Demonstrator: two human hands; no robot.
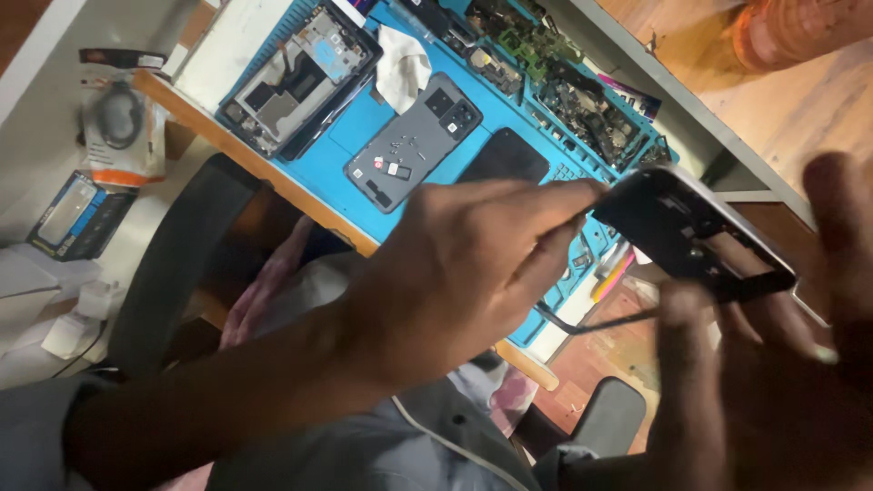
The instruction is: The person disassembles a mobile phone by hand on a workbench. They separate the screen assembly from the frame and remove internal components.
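My right hand (pixel 782 364) grips a black phone frame (pixel 696 238) by its lower edge and holds it tilted above the desk's edge. My left hand (pixel 473 264) reaches across with pinched fingers, its fingertips at the frame's upper left corner. A thin dark tool (pixel 596 320) sticks out from under the left hand's fingers toward the frame. Both hands hover over my lap, in front of a blue work mat (pixel 350 127).
On the mat lie a grey phone back cover (pixel 414 141), an opened phone with its board showing (pixel 300 77), a black screen panel (pixel 505 155) and a white cloth (pixel 400 68). Compartments of small parts (pixel 568 86) line its far side. Boxes (pixel 77 214) lie on the floor at the left; chair armrests (pixel 173 264) flank me.
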